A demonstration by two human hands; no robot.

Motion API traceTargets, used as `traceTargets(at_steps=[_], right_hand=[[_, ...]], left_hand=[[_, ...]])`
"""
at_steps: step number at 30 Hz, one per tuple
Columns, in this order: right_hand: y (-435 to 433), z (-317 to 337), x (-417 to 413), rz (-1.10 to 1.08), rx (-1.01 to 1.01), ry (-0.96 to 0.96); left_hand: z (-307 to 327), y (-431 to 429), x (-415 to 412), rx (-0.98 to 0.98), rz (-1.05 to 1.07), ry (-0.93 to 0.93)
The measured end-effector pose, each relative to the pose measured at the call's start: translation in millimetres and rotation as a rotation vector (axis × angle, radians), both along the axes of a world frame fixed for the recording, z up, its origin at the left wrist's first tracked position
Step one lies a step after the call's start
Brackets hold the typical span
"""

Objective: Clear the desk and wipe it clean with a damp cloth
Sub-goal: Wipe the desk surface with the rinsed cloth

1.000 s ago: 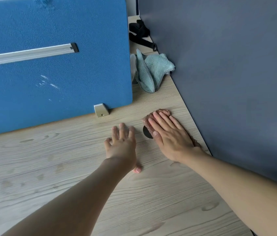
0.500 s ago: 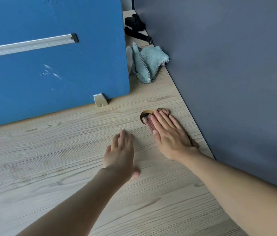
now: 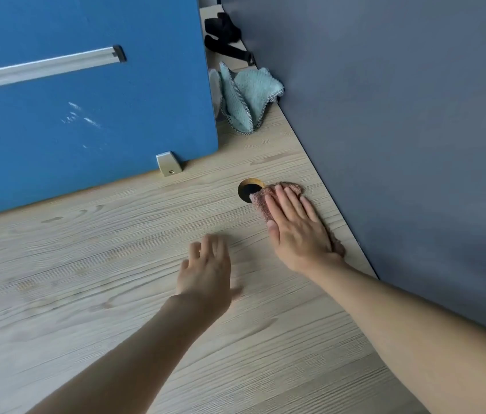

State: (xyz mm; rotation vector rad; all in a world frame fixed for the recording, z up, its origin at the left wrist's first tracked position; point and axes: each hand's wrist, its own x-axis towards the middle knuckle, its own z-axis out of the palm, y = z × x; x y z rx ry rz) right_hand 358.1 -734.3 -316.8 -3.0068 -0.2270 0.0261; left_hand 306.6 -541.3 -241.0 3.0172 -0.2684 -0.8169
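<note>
My right hand (image 3: 297,227) lies flat with straight fingers on a pinkish-brown cloth (image 3: 288,188), pressing it onto the light wood desk (image 3: 92,279) near the desk's right edge. Most of the cloth is hidden under the palm. Its left corner overlaps a round cable hole (image 3: 249,188) in the desk. My left hand (image 3: 206,271) rests flat on the bare desk, fingers extended, a hand's width to the left of and nearer than the right hand. It holds nothing and looks slightly blurred.
A blue partition (image 3: 86,100) with a metal foot (image 3: 168,164) stands along the desk's far side. A grey wall panel (image 3: 400,130) runs along the right edge. A crumpled teal cloth (image 3: 247,100) and a black strap (image 3: 224,32) lie in the far corner.
The right hand slid the cloth to the right, uncovering more of the cable hole. The left hand drew back toward me along the desk.
</note>
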Motion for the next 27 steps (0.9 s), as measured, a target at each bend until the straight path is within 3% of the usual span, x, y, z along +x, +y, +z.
traceTargets(at_steps=[3, 8, 12, 15, 21, 23, 27], right_hand=[[11, 2, -34, 0.012, 0.015, -0.028], [-4, 3, -55, 0.224, 0.002, 0.03], [-10, 3, -35, 0.103, -0.002, 0.013], [13, 3, -67, -0.013, -0.003, -0.009], [1, 8, -104, 0.231, 0.005, 0.062], [-5, 8, -93, 0.222, 0.007, 0.06], [14, 9, -111, 0.057, 0.011, 0.033]], left_hand=[[2, -4, -14, 0.036, -0.009, 0.129], [0, -12, -16, 0.115, -0.015, 0.108], [1, -8, -19, 0.126, -0.01, 0.108], [0, -10, -17, 0.123, 0.002, 0.117], [2, -7, -35, 0.013, -0.028, -0.003], [2, -4, -53, -0.043, -0.002, 0.051], [-2, -6, -78, 0.023, -0.038, 0.179]])
